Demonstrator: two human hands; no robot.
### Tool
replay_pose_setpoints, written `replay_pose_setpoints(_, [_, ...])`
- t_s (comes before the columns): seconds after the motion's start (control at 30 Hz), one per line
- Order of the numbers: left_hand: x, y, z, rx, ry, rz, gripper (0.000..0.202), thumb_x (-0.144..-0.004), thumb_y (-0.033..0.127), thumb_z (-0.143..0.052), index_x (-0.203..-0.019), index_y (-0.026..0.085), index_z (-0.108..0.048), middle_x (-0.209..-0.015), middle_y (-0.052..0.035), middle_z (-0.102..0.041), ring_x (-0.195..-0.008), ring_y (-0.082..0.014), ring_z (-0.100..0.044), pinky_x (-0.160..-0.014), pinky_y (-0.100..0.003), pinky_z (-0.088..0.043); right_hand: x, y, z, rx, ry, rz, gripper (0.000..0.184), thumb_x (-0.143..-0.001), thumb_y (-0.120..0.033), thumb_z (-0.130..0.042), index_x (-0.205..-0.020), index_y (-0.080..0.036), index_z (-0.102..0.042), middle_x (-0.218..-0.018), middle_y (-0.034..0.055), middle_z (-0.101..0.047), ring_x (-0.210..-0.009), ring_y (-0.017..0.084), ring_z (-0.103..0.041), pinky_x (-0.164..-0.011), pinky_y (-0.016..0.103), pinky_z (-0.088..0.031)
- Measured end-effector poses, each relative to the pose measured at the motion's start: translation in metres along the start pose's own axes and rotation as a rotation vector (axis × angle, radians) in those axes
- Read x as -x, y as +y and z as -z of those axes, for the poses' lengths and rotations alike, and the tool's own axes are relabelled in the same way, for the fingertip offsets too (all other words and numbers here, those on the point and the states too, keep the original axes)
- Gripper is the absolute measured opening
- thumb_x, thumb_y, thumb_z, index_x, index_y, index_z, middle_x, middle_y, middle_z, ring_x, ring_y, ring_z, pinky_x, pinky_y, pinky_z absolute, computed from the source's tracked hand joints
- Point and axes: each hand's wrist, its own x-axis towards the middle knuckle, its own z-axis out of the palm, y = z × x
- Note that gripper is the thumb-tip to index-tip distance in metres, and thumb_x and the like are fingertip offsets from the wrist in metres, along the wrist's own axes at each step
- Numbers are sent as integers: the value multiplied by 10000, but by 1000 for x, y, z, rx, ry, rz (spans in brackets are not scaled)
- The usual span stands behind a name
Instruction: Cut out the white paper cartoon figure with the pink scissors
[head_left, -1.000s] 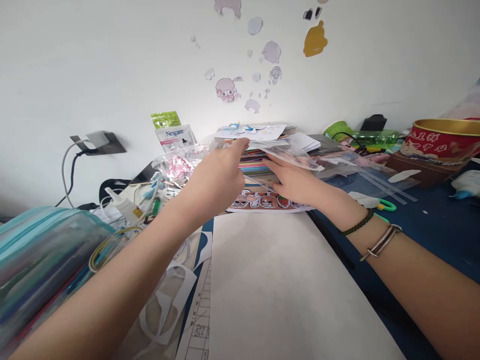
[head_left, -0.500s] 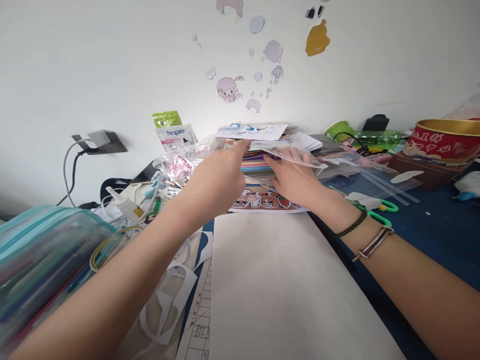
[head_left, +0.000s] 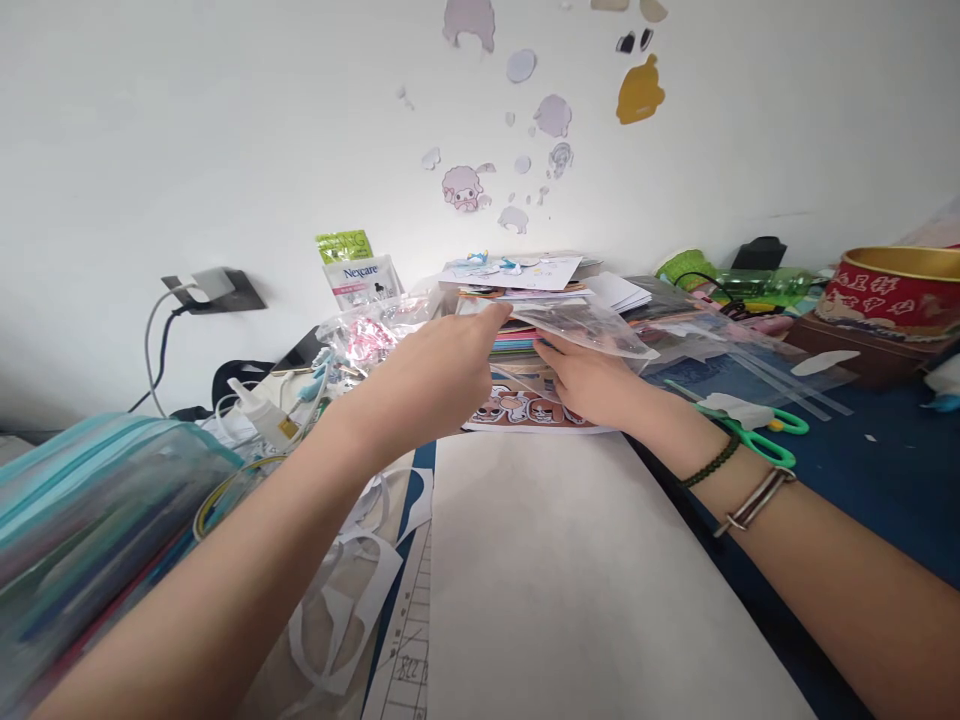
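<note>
My left hand (head_left: 442, 370) is closed at the mouth of a clear plastic bag (head_left: 592, 325), its index finger stretched along the edge and the other fingers curled under. Inside the bag lies a stack of coloured paper (head_left: 514, 344). My right hand (head_left: 589, 382) reaches in under the film, its fingers closed at the edges of the coloured sheets; the film partly covers them. Below both hands is a brown printed sheet with cartoon figures (head_left: 517, 408). A large white sheet (head_left: 585, 570) spreads toward me.
Green-handled scissors (head_left: 776, 450) rest right of my right wrist. A red tub (head_left: 892, 300) stands at the far right. Papers (head_left: 514, 270) are piled against the wall. On the left are a teal-zipped pouch (head_left: 97, 520), paper scraps (head_left: 345, 610) and a white glue bottle (head_left: 259, 410).
The whole view has shifted slightly, so everything sits a little lower and further right. My right fingers have moved closer together at the coloured paper. The left hand keeps its place on the bag.
</note>
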Motion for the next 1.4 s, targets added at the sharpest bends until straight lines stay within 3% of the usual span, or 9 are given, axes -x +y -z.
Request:
replay_pose_setpoints(0.07, [0,0,0,8,-4,2,677,-824,-7,-347,-1476,178,-341,-1371,-94,-593,-1235,-298,-551,-898,-419,-509,-2,0,-2,29,22,-22,636,-855,-84,-499,-1481,-71,-386,-1544,179,-341,-1348,424,-351,-995,559,-388])
replay_pose_setpoints(0.17, [-1,1,-1,9,-5,-10,662,-831,-4,-347,-1465,186,-355,-1360,-96,-600,-1198,-290,-576,-862,-403,-520,-4,-2,-1,47,66,-39,606,-849,-81,-510,-1448,-44,-424,-1473,246,-410,-1322,445,-363,-976,570,-381])
replay_pose_setpoints(0.33, [0,0,-2,-30,10,-21,639,-854,35,-363,-1477,175,-340,-1391,-116,-566,-1203,-295,-570,-833,-375,-517,-3,0,0,-8,68,-16,597,-846,-51,-471,-1439,-102,-415,-1436,187,-488,-1253,374,-459,-940,504,-413])
replay_pose_setpoints(0.47, [0,0,-1,-27,5,-1,628,-866,59,-362,-1476,202,-338,-1380,-104,-574,-1161,-289,-596,-780,-354,-519,-4,4,-6,-52,34,12,499,-853,-45,-464,-1340,-138,-518,-1375,139,-563,-1227,303,-509,-942,436,-424])
replay_pose_setpoints(0.67, [-3,-1,-2,-45,29,-6,615,-851,69,-372,-1449,214,-371,-1341,-86,-603,-1174,-286,-589,-804,-348,-508,-4,5,-10,-45,-6,10,642,-880,-81,-463,-1504,-135,-323,-1564,130,-326,-1341,303,-411,-934,423,-437])
replay_pose_setpoints(0.8, [-3,-2,-4,-53,53,-14,626,-820,58,-376,-1419,239,-405,-1342,-61,-604,-1186,-280,-582,-837,-355,-502,-6,6,-10,-36,-20,27,638,-896,-98,-455,-1514,-103,-295,-1574,140,-298,-1363,291,-385,-1000,420,-400])
replay_pose_setpoints(1.0, [-2,-2,-4,-27,48,-20,638,-816,57,-363,-1430,229,-398,-1360,-50,-594,-1219,-275,-557,-861,-360,-505,-6,5,-10,-21,-14,21,619,-903,-96,-468,-1507,-115,-335,-1552,155,-333,-1340,322,-400,-964,428,-427])
replay_pose_setpoints(1.17, [-3,-2,-4,-35,41,4,631,-811,57,-382,-1409,254,-416,-1314,-60,-616,-1197,-306,-572,-855,-399,-512,-7,2,-9,18,42,-5,586,-870,-119,-549,-1448,-126,-450,-1457,243,-404,-1262,402,-447,-935,488,-405])
replay_pose_setpoints(1.4, [-3,0,-3,-54,40,16,615,-799,58,-392,-1380,255,-437,-1256,-75,-641,-1143,-319,-599,-803,-408,-520,-6,0,-10,-1,88,14,516,-840,-79,-539,-1356,-82,-527,-1427,211,-466,-1208,366,-493,-935,454,-405])
